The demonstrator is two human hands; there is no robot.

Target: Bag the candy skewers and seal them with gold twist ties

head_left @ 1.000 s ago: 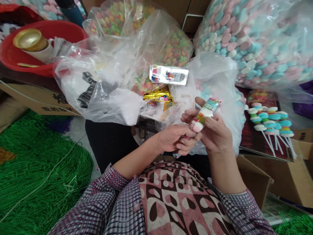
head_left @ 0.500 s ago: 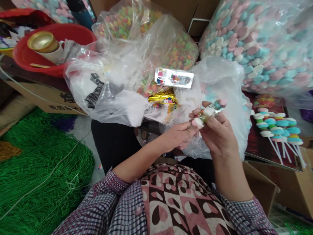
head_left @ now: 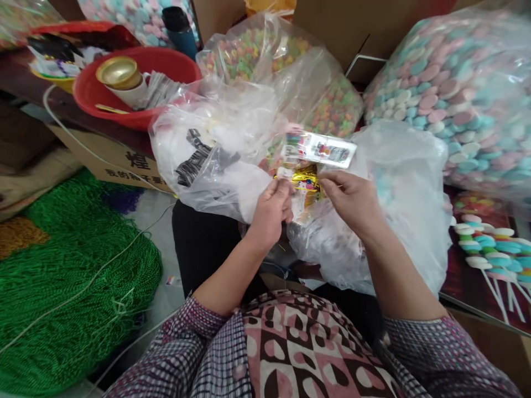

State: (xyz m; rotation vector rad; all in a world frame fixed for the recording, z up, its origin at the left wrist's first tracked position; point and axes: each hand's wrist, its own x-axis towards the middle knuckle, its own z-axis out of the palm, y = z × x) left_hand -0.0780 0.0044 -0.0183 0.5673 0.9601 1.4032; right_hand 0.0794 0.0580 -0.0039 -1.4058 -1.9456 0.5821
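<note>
My left hand [head_left: 269, 213] is curled, and a small pale piece [head_left: 284, 172] shows at its fingertips. My right hand [head_left: 352, 202] is pinched with its fingertips at the gold foil pack [head_left: 306, 179]; what it grips is hidden. Both hands are close together over clear plastic bags. A printed wrapper card [head_left: 321, 149] lies just above them on the bags. The wrapped candy stick seen before is out of sight.
A big bag of pastel candy discs [head_left: 452, 94] fills the right. Bags of small coloured candies [head_left: 332, 105] sit behind. A red basin [head_left: 174, 66] holds a gold-lidded cup [head_left: 119, 73]. Finished candy sticks [head_left: 489, 249] lie at right. Green cord [head_left: 74, 276] is heaped at left.
Both hands moved up and forward from my lap to the gold foil pack. The wrapped candy stick that my right hand held is no longer visible. The camera swung left.
</note>
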